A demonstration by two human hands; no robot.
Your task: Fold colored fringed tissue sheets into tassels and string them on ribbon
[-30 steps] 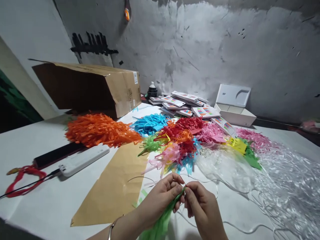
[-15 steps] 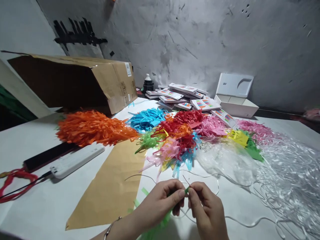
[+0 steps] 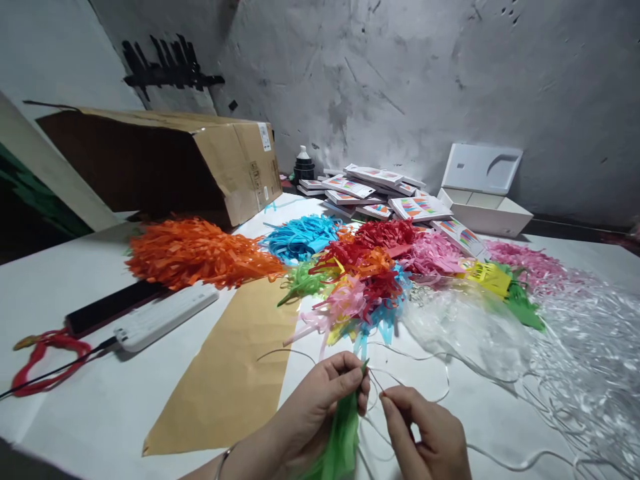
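My left hand (image 3: 320, 400) is closed on a green tissue-paper tassel (image 3: 344, 433), whose twisted tip pokes up past the thumb while its strips hang down over the palm. Just to its right, my right hand (image 3: 427, 427) pinches a thin, dark, needle-like piece (image 3: 376, 381) that slants up toward the tassel tip. Whether it touches the tip I cannot tell. A silvery cord (image 3: 520, 460) runs along the table beneath and beside both hands.
Heaps of orange (image 3: 200, 257), blue (image 3: 300, 238) and red paper tassels (image 3: 385, 233) lie ahead. Clear plastic (image 3: 465, 320) and silvery strands (image 3: 595, 347) cover the right. Brown paper (image 3: 225, 373), a power strip (image 3: 165, 317), a carton (image 3: 240, 167) and flat boxes (image 3: 350, 187) are around.
My hands have moved apart from meeting at the tassel tip. The right has drawn slightly right and down with the thin piece; more of the green tassel shows. The view has shifted slightly.
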